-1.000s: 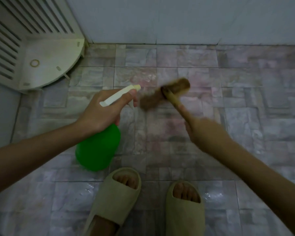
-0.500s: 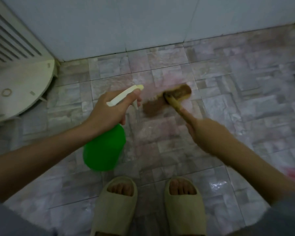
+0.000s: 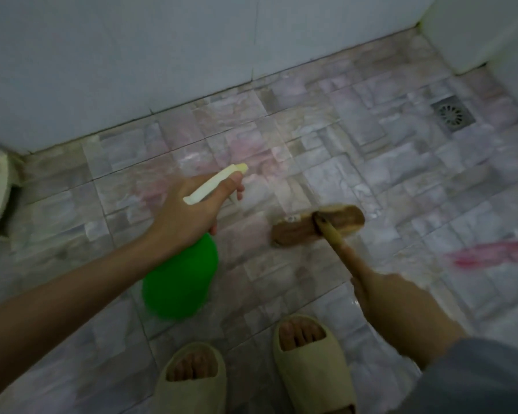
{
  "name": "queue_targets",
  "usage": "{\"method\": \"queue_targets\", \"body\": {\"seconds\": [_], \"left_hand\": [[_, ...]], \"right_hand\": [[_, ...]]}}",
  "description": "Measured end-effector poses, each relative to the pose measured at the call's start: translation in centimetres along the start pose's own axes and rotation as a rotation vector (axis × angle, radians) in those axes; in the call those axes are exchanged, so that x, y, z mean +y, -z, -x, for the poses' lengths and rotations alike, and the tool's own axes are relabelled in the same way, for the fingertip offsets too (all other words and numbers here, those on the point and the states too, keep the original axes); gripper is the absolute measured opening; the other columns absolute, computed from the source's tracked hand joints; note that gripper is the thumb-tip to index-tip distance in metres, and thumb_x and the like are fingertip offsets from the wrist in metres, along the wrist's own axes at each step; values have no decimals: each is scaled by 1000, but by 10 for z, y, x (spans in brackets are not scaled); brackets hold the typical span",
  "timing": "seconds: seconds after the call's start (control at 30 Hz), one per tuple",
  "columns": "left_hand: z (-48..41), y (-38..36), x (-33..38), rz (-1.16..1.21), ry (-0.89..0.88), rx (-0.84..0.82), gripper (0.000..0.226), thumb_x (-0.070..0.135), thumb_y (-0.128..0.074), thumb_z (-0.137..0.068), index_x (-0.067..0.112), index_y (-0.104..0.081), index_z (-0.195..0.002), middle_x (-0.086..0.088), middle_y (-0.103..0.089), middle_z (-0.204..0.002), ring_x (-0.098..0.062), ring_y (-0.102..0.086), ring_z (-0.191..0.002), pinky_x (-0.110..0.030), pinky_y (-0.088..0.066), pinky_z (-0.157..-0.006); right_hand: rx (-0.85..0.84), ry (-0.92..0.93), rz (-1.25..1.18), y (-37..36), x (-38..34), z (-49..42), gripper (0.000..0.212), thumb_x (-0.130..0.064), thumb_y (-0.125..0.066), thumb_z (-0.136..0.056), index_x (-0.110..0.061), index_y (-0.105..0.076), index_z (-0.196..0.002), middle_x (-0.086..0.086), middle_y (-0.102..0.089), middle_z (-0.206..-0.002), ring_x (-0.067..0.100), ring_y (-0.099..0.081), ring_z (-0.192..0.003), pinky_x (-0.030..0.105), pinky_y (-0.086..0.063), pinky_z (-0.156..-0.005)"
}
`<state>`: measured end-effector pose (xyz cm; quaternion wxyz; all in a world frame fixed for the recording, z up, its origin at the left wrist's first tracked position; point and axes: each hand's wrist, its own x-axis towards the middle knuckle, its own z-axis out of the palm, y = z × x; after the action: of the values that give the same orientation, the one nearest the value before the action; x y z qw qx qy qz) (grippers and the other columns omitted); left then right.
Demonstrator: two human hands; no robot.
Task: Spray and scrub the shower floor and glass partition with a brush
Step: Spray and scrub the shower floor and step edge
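Head view, looking down into a shower stall. We enter the following.

Left grip [image 3: 189, 216]: curled round the neck of the spray bottle [image 3: 180, 282], thumb laid along the cream spray head [image 3: 216, 182]. The green body hangs below this grip and the nozzle points ahead of it, toward the wall [image 3: 132, 70]. The trigger fingers are hidden, so we cannot tell whether it is squeezed.

Right grip [image 3: 392, 297]: closed round the near end of the brush handle [image 3: 338, 246]. The brush [image 3: 317, 225] has its head ahead of this grip and just right of the left grip's nozzle. It sits low over the shower floor [image 3: 401, 174], though blur keeps us from confirming contact.

Shower floor: pale marbled tile with a wet sheen ahead of both grips. A reddish smear [image 3: 491, 252] lies right of the right grip, and the drain [image 3: 452, 116] is well ahead of it and to its right.

Glass partition: we cannot pick it out here.

Step in hand, as we judge it: scrubbing the floor, with the bottle held ready. The partition is not yet begun.

Next move, as we judge it: bristles pressed flat and stroked over the wetted patch, then worked toward the smear and the drain. Any fresh spray should land ahead of the brush rather than on it.
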<state>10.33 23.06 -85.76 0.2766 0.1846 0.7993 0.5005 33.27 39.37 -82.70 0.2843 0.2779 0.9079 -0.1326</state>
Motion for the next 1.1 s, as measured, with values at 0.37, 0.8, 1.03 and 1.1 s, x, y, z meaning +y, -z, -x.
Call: {"method": "queue_targets", "body": {"seconds": [0.37,0.8,1.03,1.1], "left_hand": [[-33,-52,25,-6,-85,-208,34,44,-57,-101,20,-78,-88,3,-79,-89,-13,-52,-36,-24,-48,-44],[-53,-60,29,-17,-113,-193,42,56,-54,-97,23,-78,-90,4,-79,-90,-16,-55,-41,-23,-46,-48],[-57,-48,36,-16,-90,-98,39,49,-55,-101,23,-79,-85,6,-80,-93,-22,-55,-44,-24,-48,-48],[-60,-44,41,-15,-95,-67,40,50,-55,-101,22,-78,-84,1,-80,-90,-19,-55,-41,-23,-48,-48]], "right_hand": [[-26,-226,-132,-14,24,29,76,-27,-29,-103,-51,35,-136,-1,-49,-62,9,-46,-45,25,-44,-44],[105,-174,-213,-1,35,-33,77,-16,-32,-101,-53,22,-142,5,-52,-69,17,-50,-49,32,-46,-48],[86,-206,-313,53,40,-111,75,-9,-28,-98,-55,9,-145,13,-54,-85,24,-61,-51,34,-54,-44],[36,-209,-326,38,19,-85,78,-7,-30,-98,-51,13,-146,9,-52,-81,21,-58,-49,32,-50,-41]]}}
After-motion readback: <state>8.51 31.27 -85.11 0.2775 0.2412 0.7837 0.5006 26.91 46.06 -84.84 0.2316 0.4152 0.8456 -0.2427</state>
